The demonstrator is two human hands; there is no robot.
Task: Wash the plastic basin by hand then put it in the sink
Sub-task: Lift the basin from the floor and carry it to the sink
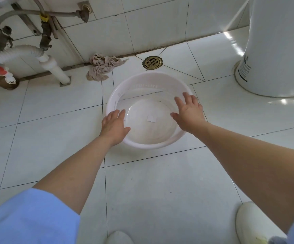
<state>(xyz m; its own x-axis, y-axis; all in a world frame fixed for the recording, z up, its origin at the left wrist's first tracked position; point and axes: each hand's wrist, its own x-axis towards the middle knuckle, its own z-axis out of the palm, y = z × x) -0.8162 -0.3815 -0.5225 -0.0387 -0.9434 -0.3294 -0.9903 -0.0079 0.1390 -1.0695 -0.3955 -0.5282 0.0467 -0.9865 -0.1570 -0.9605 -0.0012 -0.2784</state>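
A round, pale pink translucent plastic basin (142,85) stands upright on the white tiled floor in the middle of the head view, with a small white label on its bottom. My left hand (113,125) hovers over the basin's near left rim, fingers spread. My right hand (189,112) is stretched over the right rim, fingers apart as well. Neither hand holds anything; whether they touch the rim I cannot tell. The sink itself is out of view.
A crumpled beige rag (102,66) lies by the wall beside a brass floor drain (152,62). Pipes, valves and a white corrugated drain hose (16,53) fill the upper left. A large white appliance (274,50) stands at the right. My white shoes (250,226) are below.
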